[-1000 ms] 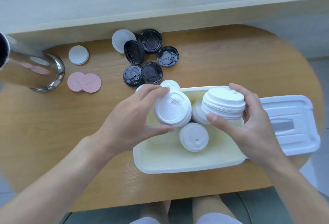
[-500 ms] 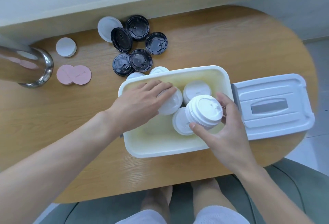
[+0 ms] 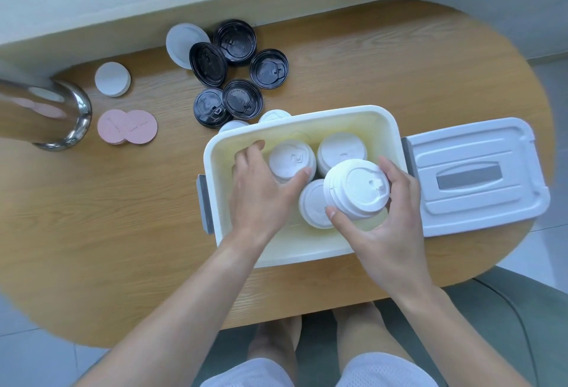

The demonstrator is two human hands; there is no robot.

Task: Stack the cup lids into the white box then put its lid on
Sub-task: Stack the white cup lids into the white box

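Note:
The white box (image 3: pixel 215 153) stands on the round wooden table, cream inside. My left hand (image 3: pixel 261 183) reaches down into it, fingers curled around a stack of white cup lids (image 3: pixel 292 159) at the box's far left. My right hand (image 3: pixel 387 217) holds a second stack of white lids (image 3: pixel 356 190) just above the box, over a white lid stack (image 3: pixel 313 205) that rests inside. A further white lid stack (image 3: pixel 341 150) sits at the far right inside. The box's white lid (image 3: pixel 473 174) lies flat on the table to the right.
Several black cup lids (image 3: pixel 233 79) and a white flat lid (image 3: pixel 181 45) lie behind the box. Two white lids (image 3: pixel 273 116) peek out behind its far rim. Pink coasters (image 3: pixel 127 127), a white disc (image 3: pixel 112 79) and a steel vessel (image 3: pixel 46 116) are at the left.
My left hand has lowered its lid stack down into the box's far left. My right hand has brought its stack from above the right side down to just over the box's middle.

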